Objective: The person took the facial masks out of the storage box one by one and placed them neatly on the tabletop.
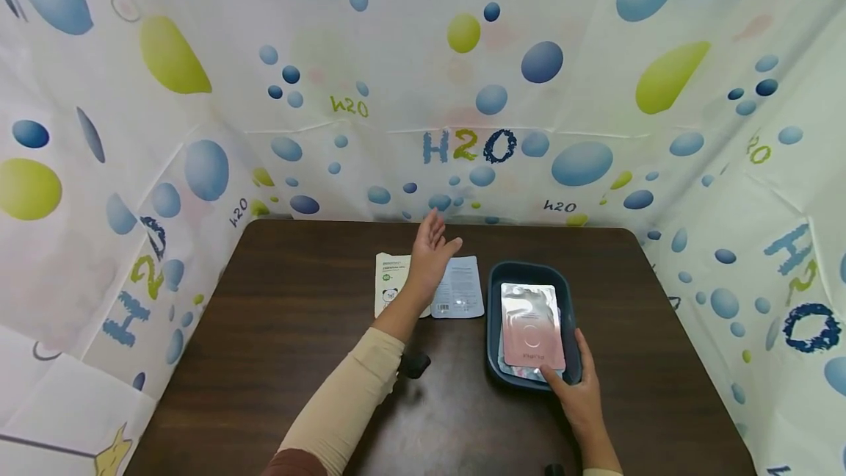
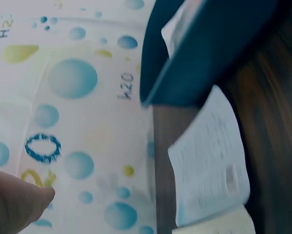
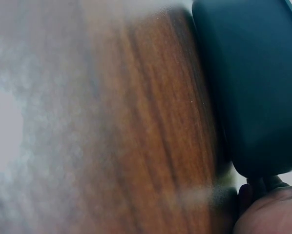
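My left hand [image 1: 431, 252], fingers extended and thumb spread, is over two flat sachets in the head view. One sachet is cream with a small panda face [image 1: 391, 292]; beside it lies a pale blue printed sachet [image 1: 458, 289]. Nothing shows in that hand. On the right, a dark blue plastic tub [image 1: 493, 329] holds a pink and silver sachet [image 1: 532, 322] on top of other packets. My right hand [image 1: 581, 399] grips the tub's near right corner, thumb at the rim and fingers along the outer side. The right wrist view shows the tub's wall [image 3: 258, 83] close by.
Everything stands on a dark wooden table [image 1: 297, 358]. Behind it and at the sides hangs a white curtain [image 1: 396, 35] with blue and green dots. A small black device [image 1: 415, 365] sits at my left wrist.
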{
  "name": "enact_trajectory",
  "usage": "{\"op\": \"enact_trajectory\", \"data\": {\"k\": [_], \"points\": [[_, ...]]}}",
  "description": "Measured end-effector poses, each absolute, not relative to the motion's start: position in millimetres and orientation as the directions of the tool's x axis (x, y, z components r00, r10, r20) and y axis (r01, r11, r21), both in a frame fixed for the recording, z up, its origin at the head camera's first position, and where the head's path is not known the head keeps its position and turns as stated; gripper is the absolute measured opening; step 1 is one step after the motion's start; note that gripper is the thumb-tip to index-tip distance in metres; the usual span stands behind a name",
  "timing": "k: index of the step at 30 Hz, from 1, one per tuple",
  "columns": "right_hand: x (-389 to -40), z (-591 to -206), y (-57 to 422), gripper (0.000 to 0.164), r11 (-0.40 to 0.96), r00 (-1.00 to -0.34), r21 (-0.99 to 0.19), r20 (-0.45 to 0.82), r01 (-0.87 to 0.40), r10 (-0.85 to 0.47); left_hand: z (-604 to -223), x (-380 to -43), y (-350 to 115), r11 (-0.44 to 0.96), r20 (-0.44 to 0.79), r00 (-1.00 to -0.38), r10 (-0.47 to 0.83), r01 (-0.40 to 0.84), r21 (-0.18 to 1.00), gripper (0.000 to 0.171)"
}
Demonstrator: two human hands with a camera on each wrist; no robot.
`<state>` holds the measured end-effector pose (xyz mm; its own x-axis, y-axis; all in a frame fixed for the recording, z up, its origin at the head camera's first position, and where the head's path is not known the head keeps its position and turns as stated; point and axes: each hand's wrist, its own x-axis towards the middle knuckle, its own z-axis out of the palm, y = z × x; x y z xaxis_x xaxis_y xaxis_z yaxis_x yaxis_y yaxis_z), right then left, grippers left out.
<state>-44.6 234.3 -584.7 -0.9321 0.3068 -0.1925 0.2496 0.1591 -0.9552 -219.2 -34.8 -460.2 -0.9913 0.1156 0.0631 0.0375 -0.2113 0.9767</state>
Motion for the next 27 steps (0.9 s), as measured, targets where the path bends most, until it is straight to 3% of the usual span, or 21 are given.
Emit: {"op": "enact_trajectory", "data": {"k": [16,27], "points": [[-46.6,-585.7,236.3,0.099,0.164,-0.932,-0.954,-0.191,0.250,0.309,-459.4,-195.8,35.6,-0.241,0.054,-0.970,0.239,-0.005,0.971,0.072],[-45.6,-586.5,235.7,0.099,0.196,-0.933,-0.948,-0.184,0.252,0.310,-491.7,-185.3,63.0,-0.165,-0.009,-0.959,0.284,-0.058,0.985,0.075]]}}
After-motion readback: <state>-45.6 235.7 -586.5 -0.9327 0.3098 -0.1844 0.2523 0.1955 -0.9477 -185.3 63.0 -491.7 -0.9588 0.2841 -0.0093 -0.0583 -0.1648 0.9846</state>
